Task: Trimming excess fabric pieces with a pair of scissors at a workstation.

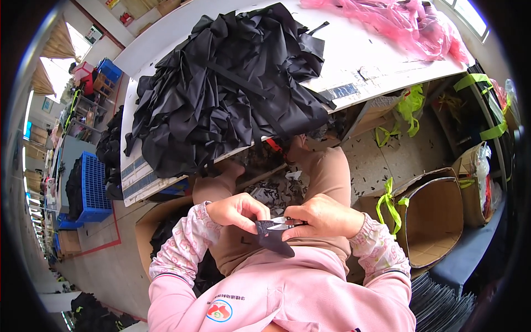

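Over my lap, my left hand pinches the edge of a small dark piece of fabric between thumb and fingers. The piece hangs down toward my thighs. Closed around a pair of small metal thread snips, my right hand holds their pointed blades against the fabric's upper edge, close to my left fingertips. The snips' handles are mostly hidden in my right fingers. In front of me, a large heap of black fabric pieces lies on the white table and drapes over its near edge.
Pink plastic sheeting lies at the table's far right. An open cardboard box with a yellow-green ribbon stands at my right. Dark scraps litter the floor under the table. A blue crate stands off to the left.
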A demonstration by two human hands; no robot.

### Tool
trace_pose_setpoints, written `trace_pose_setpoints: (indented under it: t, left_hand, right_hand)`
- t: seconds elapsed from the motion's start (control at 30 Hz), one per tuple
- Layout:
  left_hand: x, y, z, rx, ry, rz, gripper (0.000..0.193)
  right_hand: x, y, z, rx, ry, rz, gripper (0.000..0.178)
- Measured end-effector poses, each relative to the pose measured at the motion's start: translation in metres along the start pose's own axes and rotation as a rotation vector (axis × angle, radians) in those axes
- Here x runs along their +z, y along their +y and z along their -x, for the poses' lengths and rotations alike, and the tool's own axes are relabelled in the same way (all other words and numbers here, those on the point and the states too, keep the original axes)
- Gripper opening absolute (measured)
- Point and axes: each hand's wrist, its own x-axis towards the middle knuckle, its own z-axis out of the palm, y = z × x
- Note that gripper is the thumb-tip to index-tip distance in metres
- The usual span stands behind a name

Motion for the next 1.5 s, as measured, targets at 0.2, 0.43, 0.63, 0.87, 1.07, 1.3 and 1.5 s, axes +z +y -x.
trace_pose_setpoints:
  t: [0.2,0.43,0.63,0.87,1.07,1.3,1.5]
  left_hand:
    - [-0.002,-0.004,-0.002,-0.066,-0.047,-0.01,0.008]
    - [-0.001,-0.007,-0.004,-0.076,-0.113,-0.017,0.007]
    - [0.001,-0.004,-0.007,-0.153,-0.123,-0.018,0.012]
    - [0.001,-0.007,-0.01,-0.176,-0.187,-0.058,0.013]
    - [0.009,-0.024,-0.004,0.037,0.24,-0.004,0.007]
    - [0.025,-0.042,-0.017,0.402,0.858,-0.086,0.012]
    - [0.031,-0.038,-0.017,0.396,0.788,-0.05,0.016]
  right_hand:
    - [0.005,-0.001,-0.004,-0.039,-0.008,0.029,0.043]
    - [0.008,0.003,-0.005,-0.056,-0.051,0.074,0.042]
    - [0.008,0.001,-0.007,-0.058,-0.083,0.033,0.037]
    - [0.006,-0.001,-0.01,-0.037,-0.152,0.008,0.039]
    - [0.007,0.01,-0.002,0.155,0.114,-0.002,0.042]
    - [0.039,0.003,-0.002,0.117,0.46,0.192,0.039]
    - [0.045,0.003,-0.01,0.083,0.515,0.292,0.038]
